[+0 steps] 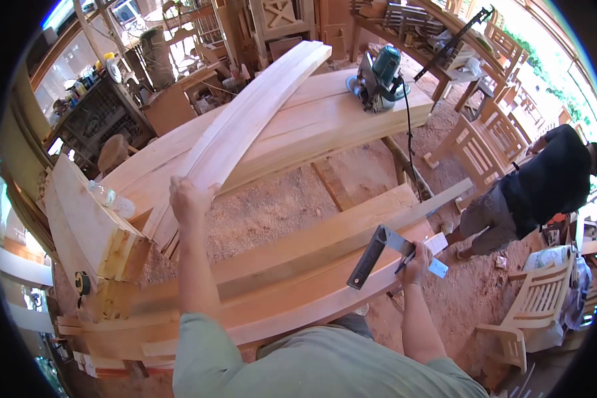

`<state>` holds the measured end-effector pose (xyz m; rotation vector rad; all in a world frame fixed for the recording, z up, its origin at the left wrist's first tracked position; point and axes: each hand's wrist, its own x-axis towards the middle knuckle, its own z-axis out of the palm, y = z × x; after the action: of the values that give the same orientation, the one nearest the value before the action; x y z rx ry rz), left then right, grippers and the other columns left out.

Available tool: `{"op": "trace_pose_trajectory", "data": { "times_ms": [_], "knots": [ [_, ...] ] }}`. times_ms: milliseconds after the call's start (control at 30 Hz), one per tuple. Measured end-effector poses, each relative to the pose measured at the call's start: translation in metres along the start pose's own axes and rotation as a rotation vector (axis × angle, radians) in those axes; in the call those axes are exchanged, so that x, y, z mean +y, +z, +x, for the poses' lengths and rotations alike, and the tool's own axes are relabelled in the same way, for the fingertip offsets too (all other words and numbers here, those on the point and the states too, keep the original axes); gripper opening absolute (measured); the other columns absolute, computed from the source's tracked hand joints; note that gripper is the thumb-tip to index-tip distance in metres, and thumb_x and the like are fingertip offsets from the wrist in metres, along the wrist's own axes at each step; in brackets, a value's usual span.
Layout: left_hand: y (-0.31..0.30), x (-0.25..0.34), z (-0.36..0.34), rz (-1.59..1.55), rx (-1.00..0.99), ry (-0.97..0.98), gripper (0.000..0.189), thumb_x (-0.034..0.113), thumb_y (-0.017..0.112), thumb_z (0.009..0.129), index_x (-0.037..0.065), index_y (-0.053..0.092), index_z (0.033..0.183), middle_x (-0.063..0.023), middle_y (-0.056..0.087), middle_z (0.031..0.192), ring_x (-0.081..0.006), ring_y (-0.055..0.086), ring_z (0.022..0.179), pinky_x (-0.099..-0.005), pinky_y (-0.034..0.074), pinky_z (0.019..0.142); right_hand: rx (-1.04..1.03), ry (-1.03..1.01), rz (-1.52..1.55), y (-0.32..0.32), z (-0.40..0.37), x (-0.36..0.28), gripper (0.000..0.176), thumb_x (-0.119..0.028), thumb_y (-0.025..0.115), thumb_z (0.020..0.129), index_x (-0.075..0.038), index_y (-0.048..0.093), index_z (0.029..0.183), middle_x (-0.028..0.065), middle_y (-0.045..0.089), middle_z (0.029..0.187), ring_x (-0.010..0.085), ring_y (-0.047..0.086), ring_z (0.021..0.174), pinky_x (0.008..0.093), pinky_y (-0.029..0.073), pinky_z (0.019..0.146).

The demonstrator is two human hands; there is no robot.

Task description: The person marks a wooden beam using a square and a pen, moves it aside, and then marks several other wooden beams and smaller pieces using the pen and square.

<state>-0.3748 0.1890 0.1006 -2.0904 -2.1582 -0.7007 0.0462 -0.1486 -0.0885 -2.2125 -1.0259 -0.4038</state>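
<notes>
A woodworking shop: brown sawdust-strewn ground (272,219), long pale timber beams (351,129), a dark green corded circular saw (381,76), unpainted slatted wooden chairs (484,142) and a cluttered dark metal tool shelf (99,106).

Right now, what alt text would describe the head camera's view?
A person's left hand grips a pale board angled over thick timbers; the right hand holds a carpenter's square. A green power saw rests on the timbers; another person stands at right.
</notes>
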Motion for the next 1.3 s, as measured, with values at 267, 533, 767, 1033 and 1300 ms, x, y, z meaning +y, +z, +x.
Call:
{"op": "trace_pose_trajectory", "data": {
  "times_ms": [267,533,767,1033,1300],
  "knots": [
    [0.018,-0.019,-0.024,0.174,-0.138,0.164,0.060,0.034,0.086,0.067,-0.002,0.068,0.111,-0.0185,0.047,0.135,-0.0342,0.043,0.129,-0.0513,0.034,0.111,-0.027,0.022,-0.007,-0.001,0.000,0.000,0.029,-0.018,0.063,0.073,-0.009,0.066,0.100,0.0102,0.065,0.095,0.0330,0.058,0.096,0.0417,0.040,0.094],
    [0.051,-0.024,-0.097,-0.267,0.213,0.429,0.052,0.019,0.081,0.076,-0.005,0.061,0.118,-0.0221,0.057,0.127,-0.0397,0.053,0.120,-0.0466,0.042,0.105,-0.001,0.017,0.071,-0.006,0.003,-0.004,0.023,-0.015,0.058,0.080,-0.010,0.067,0.101,0.0108,0.066,0.096,0.0333,0.058,0.097,0.0413,0.042,0.092],
    [0.055,0.046,-0.284,-0.784,-0.582,0.572,0.036,0.017,0.080,0.076,-0.005,0.065,0.100,-0.0184,0.064,0.111,-0.0378,0.061,0.104,-0.0428,0.049,0.092,-0.007,0.080,0.045,-0.009,0.004,-0.010,0.019,-0.013,0.058,0.081,-0.013,0.066,0.099,0.0094,0.066,0.096,0.0326,0.058,0.099,0.0417,0.041,0.092],
    [0.059,0.086,-0.330,-0.422,-0.718,0.652,0.053,0.034,0.085,0.068,-0.007,0.069,0.096,-0.0173,0.062,0.121,-0.0372,0.061,0.107,-0.0444,0.050,0.094,-0.060,0.048,0.148,-0.016,0.015,-0.003,0.020,-0.010,0.058,0.081,-0.014,0.067,0.098,0.0091,0.066,0.095,0.0326,0.058,0.100,0.0422,0.039,0.093],
    [0.059,0.105,-0.345,-0.224,-0.612,0.505,0.045,0.030,0.083,0.064,0.003,0.073,0.099,-0.0119,0.066,0.113,-0.0323,0.062,0.108,-0.0417,0.051,0.089,-0.190,0.207,-0.012,-0.062,0.100,0.127,0.020,-0.021,0.068,0.084,-0.010,0.065,0.100,0.0156,0.068,0.089,0.0393,0.065,0.085,0.0507,0.049,0.076]
  ]
}}
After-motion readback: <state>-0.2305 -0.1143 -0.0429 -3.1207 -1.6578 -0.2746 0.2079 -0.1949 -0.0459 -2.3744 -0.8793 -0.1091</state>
